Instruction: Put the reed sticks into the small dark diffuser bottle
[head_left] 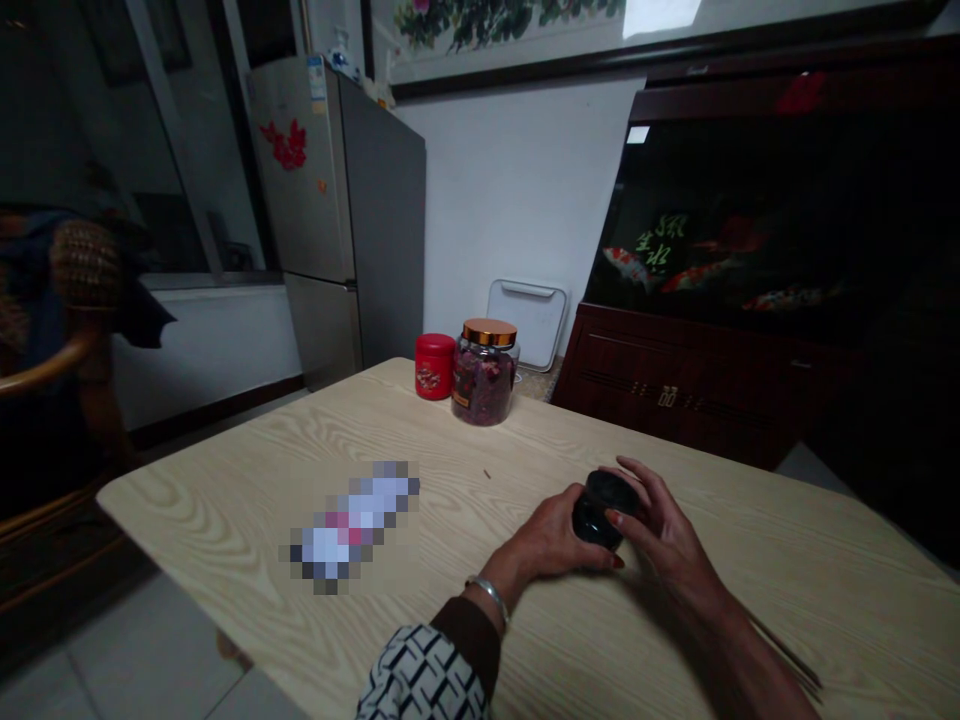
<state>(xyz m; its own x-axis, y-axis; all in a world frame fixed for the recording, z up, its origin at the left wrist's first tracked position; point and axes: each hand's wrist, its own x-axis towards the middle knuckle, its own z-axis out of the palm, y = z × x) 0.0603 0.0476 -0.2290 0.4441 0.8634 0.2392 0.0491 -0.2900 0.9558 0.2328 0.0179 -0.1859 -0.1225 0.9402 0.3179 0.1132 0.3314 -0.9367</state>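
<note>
A small, glossy black jar (598,525) is between my hands over the right part of the wooden table (450,640). My left hand (551,530) wraps round its lower body from the left, thumb in front. Fingers of my right hand (664,520) grip its dark, flat upper part, which looks like a lid (611,490). Whether this part is seated or lifted I cannot tell. Thin brown sticks (787,655) lie on the table beside my right forearm. A short brown fragment (487,474) lies to the left of the jar.
A clear jar with a copper-coloured lid (484,385) and dark dried contents stands at the back edge, beside a red canister (435,367). A pixelated long object (356,520) lies at left. Behind are a white board (529,320), a fridge (382,200) and a fish tank (720,220).
</note>
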